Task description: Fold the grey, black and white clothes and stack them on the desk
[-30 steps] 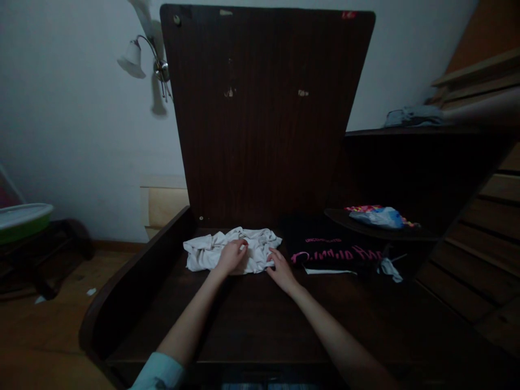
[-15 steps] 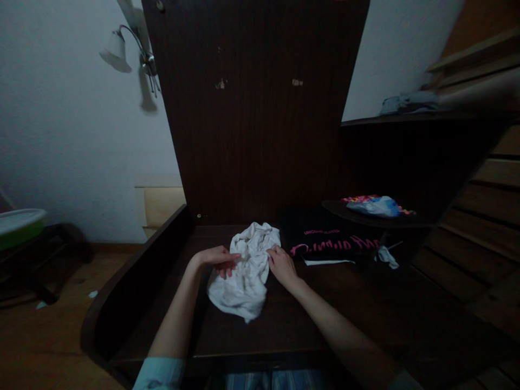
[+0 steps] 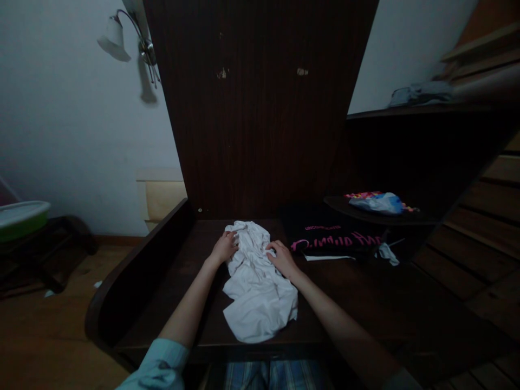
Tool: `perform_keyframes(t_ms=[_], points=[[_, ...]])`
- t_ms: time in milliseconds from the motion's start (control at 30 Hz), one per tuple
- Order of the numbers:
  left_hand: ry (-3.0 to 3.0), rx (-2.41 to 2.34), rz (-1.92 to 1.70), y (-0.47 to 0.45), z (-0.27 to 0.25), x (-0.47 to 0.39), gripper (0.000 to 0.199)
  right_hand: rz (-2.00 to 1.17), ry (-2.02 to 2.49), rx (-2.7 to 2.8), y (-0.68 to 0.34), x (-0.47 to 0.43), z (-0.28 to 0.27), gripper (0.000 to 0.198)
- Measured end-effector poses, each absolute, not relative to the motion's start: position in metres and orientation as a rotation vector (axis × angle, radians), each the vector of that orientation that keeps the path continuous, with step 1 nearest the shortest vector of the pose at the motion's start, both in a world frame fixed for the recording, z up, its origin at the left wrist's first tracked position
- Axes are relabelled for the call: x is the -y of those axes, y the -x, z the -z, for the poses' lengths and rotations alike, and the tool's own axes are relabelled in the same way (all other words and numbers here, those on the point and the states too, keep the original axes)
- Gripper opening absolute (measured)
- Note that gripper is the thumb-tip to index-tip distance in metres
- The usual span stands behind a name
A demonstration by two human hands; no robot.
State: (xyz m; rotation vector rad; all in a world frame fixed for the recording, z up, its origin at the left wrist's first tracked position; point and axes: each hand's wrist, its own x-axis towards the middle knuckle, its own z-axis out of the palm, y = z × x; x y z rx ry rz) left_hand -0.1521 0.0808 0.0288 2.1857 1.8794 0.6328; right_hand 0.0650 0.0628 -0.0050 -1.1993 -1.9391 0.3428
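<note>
A crumpled white cloth garment (image 3: 260, 292) lies lengthwise on the dark wooden desktop, its lower end spread towards me. My left hand (image 3: 225, 247) rests against its upper left edge, with the fingers bent over the fabric and slightly apart. On the opposite edge, my right hand (image 3: 282, 260) touches the cloth with fingertips and thumb, a gap showing between them. Wrinkles run down the middle of the garment between both hands. Just right of my right hand lies a folded black fabric item with pink lettering (image 3: 337, 241).
A tall dark panel (image 3: 260, 119) rises behind the desktop (image 3: 170, 303), and a raised side board (image 3: 134, 276) borders it on the left. A small corner shelf at right holds a plastic bag (image 3: 377, 203). A green basin (image 3: 24, 219) sits on a stool at far left.
The white garment's lower part now reaches nearer to me and further right, looking longer. My left hand has moved up along its edge, and the right hand's fingers have loosened.
</note>
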Motion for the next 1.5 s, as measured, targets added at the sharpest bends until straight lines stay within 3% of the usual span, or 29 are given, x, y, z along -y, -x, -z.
perform_keyframes(t_ms=[133,267,433,600,767,1000,1200,1333,1433,1500], points=[[-2.057,-1.980,-0.791,0.167,-0.034,-0.082,0.043,-0.225,1.142,1.935,-0.067,-0.061,-0.001,0.019],[-1.752,-2.380,-1.108,0.184,-0.042,-0.077,0.035,-0.016,1.129,1.820,-0.076,-0.054,-0.016,0.020],[-1.867,-2.639,-1.007,0.176,-0.041,-0.070,0.040,0.154,1.046,1.711,-0.083,-0.046,-0.030,0.020],[-2.129,-2.413,-0.648,0.164,-0.033,-0.076,0.045,-0.066,0.911,1.986,-0.074,-0.048,-0.020,0.025],[-2.102,-2.263,-0.276,0.173,-0.027,-0.081,0.048,-0.364,1.112,2.333,-0.067,-0.050,-0.001,0.049],[-2.012,-2.360,-0.485,0.174,-0.035,-0.078,0.053,-0.427,1.075,2.291,-0.068,-0.051,-0.008,0.023],[-2.043,-2.105,-0.354,0.182,-0.037,-0.081,0.068,-0.581,1.207,2.045,-0.069,-0.048,-0.016,0.027],[-2.162,-1.931,-0.284,0.181,-0.041,-0.080,0.039,-0.417,1.148,1.870,-0.071,-0.055,-0.011,0.014],[-2.167,-1.929,-0.253,0.179,-0.046,-0.077,0.015,-0.358,1.205,1.861,-0.074,-0.061,-0.004,0.027],[-2.196,-1.980,-0.289,0.177,-0.048,-0.075,0.014,-0.319,1.304,1.906,-0.075,-0.062,0.000,0.031]])
